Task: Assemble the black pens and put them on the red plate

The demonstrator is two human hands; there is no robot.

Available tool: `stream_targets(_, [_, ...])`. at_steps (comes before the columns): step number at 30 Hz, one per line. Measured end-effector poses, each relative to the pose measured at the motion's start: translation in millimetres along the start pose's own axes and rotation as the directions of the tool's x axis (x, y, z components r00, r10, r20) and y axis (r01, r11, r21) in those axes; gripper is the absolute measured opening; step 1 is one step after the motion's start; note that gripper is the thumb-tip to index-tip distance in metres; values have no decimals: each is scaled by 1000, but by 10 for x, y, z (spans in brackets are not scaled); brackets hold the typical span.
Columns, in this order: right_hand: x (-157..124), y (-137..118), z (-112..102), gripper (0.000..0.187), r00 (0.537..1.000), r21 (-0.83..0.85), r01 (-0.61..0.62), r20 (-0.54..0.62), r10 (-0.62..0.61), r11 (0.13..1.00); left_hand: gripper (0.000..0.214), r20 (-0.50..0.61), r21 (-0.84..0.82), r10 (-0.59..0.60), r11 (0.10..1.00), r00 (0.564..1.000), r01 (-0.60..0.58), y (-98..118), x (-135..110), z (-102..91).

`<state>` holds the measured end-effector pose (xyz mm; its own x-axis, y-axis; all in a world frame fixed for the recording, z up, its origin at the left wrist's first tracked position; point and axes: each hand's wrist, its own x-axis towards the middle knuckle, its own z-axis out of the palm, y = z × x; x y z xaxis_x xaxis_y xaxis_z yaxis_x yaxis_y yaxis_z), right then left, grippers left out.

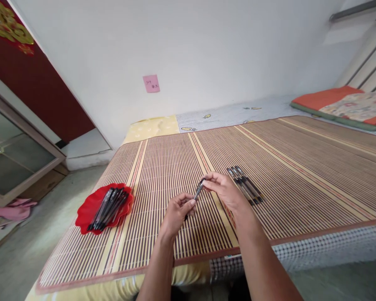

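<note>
A pen [198,191] with a dark end and a greyish barrel is held between my two hands, tilted, above the striped mat. My left hand [176,213] pinches its lower part between thumb and fingers, and a dark tip shows below that hand. At the upper end, the fingertips of my right hand [224,190] close on the pen's dark part. Whether the cap is on or off is too small to tell. To the right of my right hand, several similar pens [245,184] lie side by side. A red scalloped plate [84,211] at the left holds a pile of dark pens [108,207].
A bamboo-strip mat [163,167] covers the bed, over yellow and checked cloth. Folded orange and floral bedding [341,104] lies at the far right. A pink note [151,83] is stuck on the white wall. A glass-paned door [15,154] stands at the left.
</note>
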<state>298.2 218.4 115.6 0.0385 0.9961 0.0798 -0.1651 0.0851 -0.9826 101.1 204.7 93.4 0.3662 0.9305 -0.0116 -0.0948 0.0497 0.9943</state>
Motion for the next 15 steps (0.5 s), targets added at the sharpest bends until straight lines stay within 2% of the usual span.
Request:
stream_targets(6, [-2,-10,23,34,999,-38,-26,29,27,999,30,-26,-27,-7,1000,1000,7,37,-18,33])
stream_targets(8, [-1,-2,-8,42,999,-54,-45,-10,44,998,33,-66,-57,0,998,998,-4,35,-23,69])
stream_targets(11, [16,28,-79,50,993,-100,-42,-110,31,994,32,-195,-37,1,999,981,-9,7,-28,40])
stream_targets(13, [42,57,-130,52,992,-150,-16,-130,-3,988,30,-319,112,45,994,947,-10,14,-56,-102])
stream_targets(15, [71,91,-172,54,992,-181,-3,-125,-21,983,28,-442,329,140,944,886,15,74,-133,-355])
